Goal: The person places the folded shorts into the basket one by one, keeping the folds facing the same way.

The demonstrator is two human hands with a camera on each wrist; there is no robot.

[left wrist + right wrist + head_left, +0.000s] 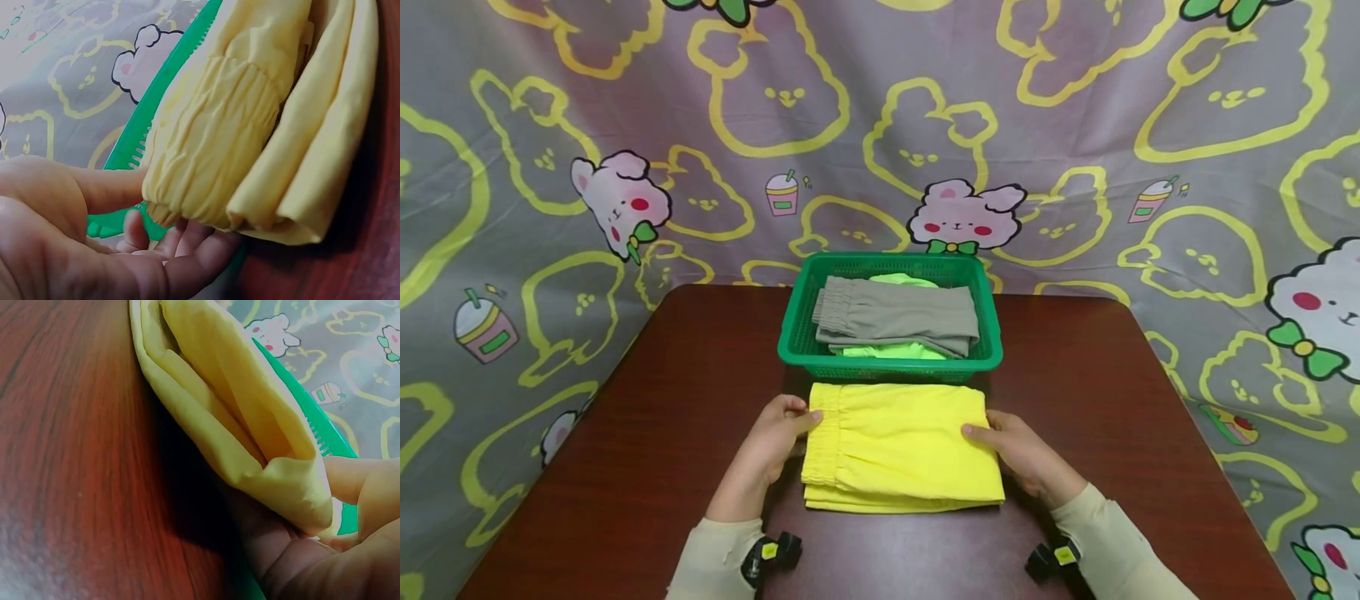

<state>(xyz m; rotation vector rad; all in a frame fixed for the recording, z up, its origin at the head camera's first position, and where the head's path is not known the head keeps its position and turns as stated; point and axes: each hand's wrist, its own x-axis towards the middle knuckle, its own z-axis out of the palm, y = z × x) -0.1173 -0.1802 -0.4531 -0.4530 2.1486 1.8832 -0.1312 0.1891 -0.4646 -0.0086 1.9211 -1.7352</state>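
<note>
Yellow shorts, folded into a flat rectangle, are held between both hands in front of a green basket. My left hand pinches the gathered elastic waistband side, thumb on top and fingers underneath, as the left wrist view shows. On the opposite folded edge, my right hand grips with the thumb above and fingers below. The folded layers of the yellow shorts show from the side in the right wrist view, with dark shadow between cloth and table. Most fingertips are hidden beneath the cloth.
The green plastic basket stands just behind the shorts. Folded grey shorts lie in it on top of bright green cloth. A brown wooden table is underneath. Behind hangs a grey patterned curtain.
</note>
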